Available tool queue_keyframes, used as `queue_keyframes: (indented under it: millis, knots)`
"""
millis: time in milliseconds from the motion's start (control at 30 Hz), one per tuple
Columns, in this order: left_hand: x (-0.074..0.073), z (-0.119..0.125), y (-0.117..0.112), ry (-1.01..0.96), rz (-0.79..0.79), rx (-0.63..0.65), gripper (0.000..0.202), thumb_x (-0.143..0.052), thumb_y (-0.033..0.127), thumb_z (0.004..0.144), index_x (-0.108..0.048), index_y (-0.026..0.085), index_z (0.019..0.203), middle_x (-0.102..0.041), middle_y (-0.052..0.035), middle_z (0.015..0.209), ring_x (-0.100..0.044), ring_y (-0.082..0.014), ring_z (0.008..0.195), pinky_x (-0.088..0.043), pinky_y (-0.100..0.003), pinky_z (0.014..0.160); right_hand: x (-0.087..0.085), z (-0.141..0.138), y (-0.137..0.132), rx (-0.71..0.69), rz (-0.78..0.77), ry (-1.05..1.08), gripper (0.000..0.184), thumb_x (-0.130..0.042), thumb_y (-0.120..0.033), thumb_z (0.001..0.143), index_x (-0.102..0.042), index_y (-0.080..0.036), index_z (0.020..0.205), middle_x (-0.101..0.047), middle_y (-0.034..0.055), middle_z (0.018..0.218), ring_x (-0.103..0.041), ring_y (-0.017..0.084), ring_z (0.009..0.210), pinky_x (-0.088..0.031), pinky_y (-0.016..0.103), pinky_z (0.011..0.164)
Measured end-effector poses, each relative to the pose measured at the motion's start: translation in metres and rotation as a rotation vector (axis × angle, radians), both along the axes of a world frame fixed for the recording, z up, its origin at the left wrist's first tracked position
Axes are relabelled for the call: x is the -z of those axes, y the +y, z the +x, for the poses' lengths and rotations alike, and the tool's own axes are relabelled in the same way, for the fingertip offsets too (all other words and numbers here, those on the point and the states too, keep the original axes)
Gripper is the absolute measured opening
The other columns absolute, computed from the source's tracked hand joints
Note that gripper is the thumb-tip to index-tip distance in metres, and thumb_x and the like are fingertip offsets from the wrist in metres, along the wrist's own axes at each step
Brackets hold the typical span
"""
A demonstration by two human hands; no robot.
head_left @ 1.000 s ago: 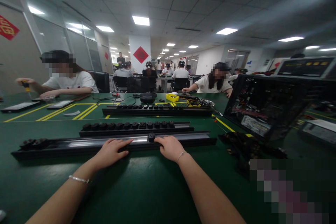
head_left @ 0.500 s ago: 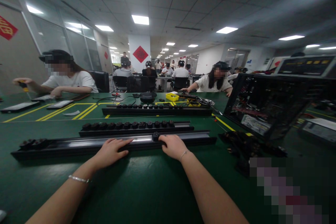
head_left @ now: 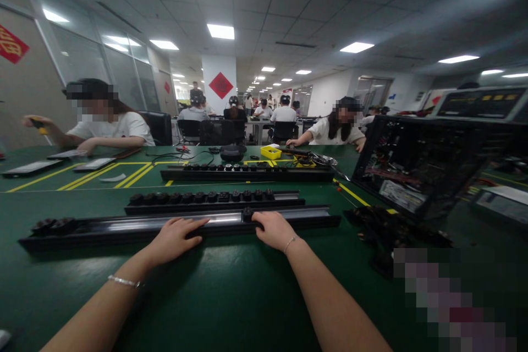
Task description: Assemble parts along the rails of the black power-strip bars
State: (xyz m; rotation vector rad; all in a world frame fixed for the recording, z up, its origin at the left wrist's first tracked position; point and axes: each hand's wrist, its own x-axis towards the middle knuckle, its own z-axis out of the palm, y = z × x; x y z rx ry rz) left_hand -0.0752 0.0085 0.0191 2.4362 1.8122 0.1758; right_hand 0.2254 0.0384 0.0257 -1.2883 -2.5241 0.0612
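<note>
A long black rail [head_left: 140,224] with a shiny metal channel lies across the green table in front of me. My left hand [head_left: 175,236] rests on its near edge, fingers stretched out and thumb apart, with the index fingertip at the channel. Right of that, my right hand [head_left: 274,229] has its fingers closed at the side of a small black module [head_left: 247,214] seated in the channel. My fingers partly cover the module's right side. Several similar dark modules [head_left: 53,225] sit at the rail's left end.
Directly behind lies a shorter rail [head_left: 214,207] filled with a row of black modules; a third rail [head_left: 247,175] lies farther back. To the right stand a pile of dark parts [head_left: 396,228] and an opened computer case [head_left: 421,165]. A yellow tray [head_left: 270,152] and co-workers are opposite.
The small black module and my right hand have shifted slightly to the right along the rail. My left hand stays in place.
</note>
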Motion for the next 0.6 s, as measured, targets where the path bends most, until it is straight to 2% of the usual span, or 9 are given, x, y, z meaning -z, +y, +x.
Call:
queue_keyframes:
  millis: [367,600]
  knots:
    - [0.0010,-0.0005,0.0007,-0.007,-0.008,0.000,0.054,-0.038,0.051,0.080,-0.033,0.038,0.132,-0.049,0.0015,0.131,-0.043,-0.0224,0.118,-0.020,-0.045,0.102,-0.0019,0.0049,-0.0016,0.033,0.013,0.009,0.024,-0.049,-0.025,0.076,-0.058,-0.026,0.097,-0.064,0.0008,0.093,-0.056,0.016,0.089,-0.036,0.026,0.079]
    - [0.0029,-0.0029,0.0019,-0.006,-0.002,0.010,0.054,-0.038,0.053,0.080,-0.033,0.039,0.132,-0.053,0.0007,0.127,-0.044,-0.0222,0.117,-0.020,-0.045,0.102,-0.0010,0.0069,-0.0012,0.032,0.047,0.010,0.022,-0.049,-0.027,0.075,-0.058,-0.025,0.095,-0.064,0.0011,0.088,-0.056,0.015,0.084,-0.037,0.025,0.076]
